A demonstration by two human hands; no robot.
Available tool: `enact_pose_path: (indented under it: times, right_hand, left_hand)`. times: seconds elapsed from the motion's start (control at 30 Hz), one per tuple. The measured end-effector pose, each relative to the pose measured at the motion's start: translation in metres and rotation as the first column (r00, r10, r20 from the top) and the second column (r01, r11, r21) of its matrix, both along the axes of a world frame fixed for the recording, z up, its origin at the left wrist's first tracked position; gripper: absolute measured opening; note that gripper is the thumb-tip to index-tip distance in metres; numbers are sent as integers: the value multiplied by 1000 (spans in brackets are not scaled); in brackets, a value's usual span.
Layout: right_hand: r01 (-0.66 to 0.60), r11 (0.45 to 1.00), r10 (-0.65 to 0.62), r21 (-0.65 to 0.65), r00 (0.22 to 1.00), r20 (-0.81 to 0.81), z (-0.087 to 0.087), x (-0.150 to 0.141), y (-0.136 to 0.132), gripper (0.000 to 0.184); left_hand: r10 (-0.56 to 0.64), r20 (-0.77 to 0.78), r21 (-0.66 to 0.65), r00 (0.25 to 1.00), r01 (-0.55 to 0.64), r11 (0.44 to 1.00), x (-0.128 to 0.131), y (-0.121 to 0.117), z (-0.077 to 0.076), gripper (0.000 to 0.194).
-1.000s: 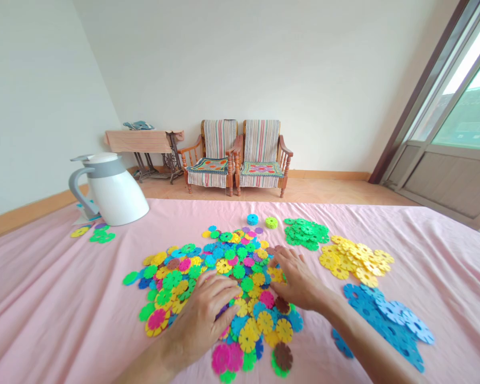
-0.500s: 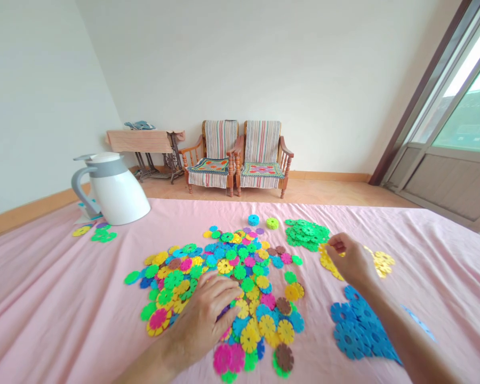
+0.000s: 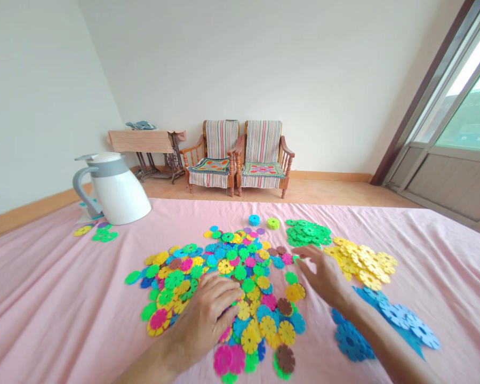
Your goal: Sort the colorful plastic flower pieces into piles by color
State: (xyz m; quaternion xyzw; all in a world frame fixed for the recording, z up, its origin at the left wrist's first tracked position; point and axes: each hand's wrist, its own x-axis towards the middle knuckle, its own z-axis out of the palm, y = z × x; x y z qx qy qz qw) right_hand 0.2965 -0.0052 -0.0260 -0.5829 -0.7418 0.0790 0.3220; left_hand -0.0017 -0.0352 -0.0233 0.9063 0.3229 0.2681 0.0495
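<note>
Flower-shaped plastic discs in many colours make up a mixed pile (image 3: 248, 285) in the middle of the pink cloth. My left hand (image 3: 214, 304) rests on the near left part of this pile, its fingers loosely bent and the thumb apart from them. I see nothing gripped in it, though the fingertips are partly hidden. At the pile's right edge hovers my right hand (image 3: 322, 272), empty, fingers spread and pointing left. Beside it lie a heap of yellow discs (image 3: 366, 261) and a heap of green discs (image 3: 308, 233). Blue discs (image 3: 352, 338) lie partly under my right forearm.
A white and grey jug (image 3: 120, 192) stands at the left, with a few loose discs (image 3: 104, 234) near its base. Behind the pile sit a blue stack (image 3: 254, 220) and a lime-green stack (image 3: 272, 223). Two wooden armchairs (image 3: 263, 144) are beyond the table.
My right hand has moved left from the yellow heap to the mixed pile's edge, and its fingers have opened. My left hand has stayed in place.
</note>
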Motion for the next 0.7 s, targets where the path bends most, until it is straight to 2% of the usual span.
enact_pose_path:
  times: [0.03,0.1,0.2,0.27,0.37,0.47,0.6,0.7]
  right_hand:
    - [-135,990,136,-29,990,37,1,-17,-5,33]
    - [-256,962,263,-93,962,69,2,-45,-16,44]
    - [-353,914,374,-201,924,77,8,-66,-30,52]
    - [-385,895,406,-227,912,56,15,-69,-36,40]
    - [-386,890,407,-241,913,40,25,-62,-39,20]
    - [-314,912,350,-264,931,100,28,-50,-37,19]
    - [-206,955,238,-214,962,134,18,-41,-30,17]
    - [-237,961,252,-145,963,97,9,-47,-25,23]
  left_hand:
    - [-5,7,8,1000,5,1000,0,1,0,20]
    - [-15,16,18,1000,14,1000,1,1,0,20]
    - [-25,18,20,1000,25,999,1,0,1,21]
    - [-40,16,22,999,40,999,1,-1,2,21]
    - [-82,11,35,997,82,996,0,-2,3,22]
    - [-123,16,53,992,122,991,2,-3,5,25]
    - [-163,13,47,987,162,986,4,-5,7,27]
    - [-203,3,36,979,203,978,6,-7,9,25]
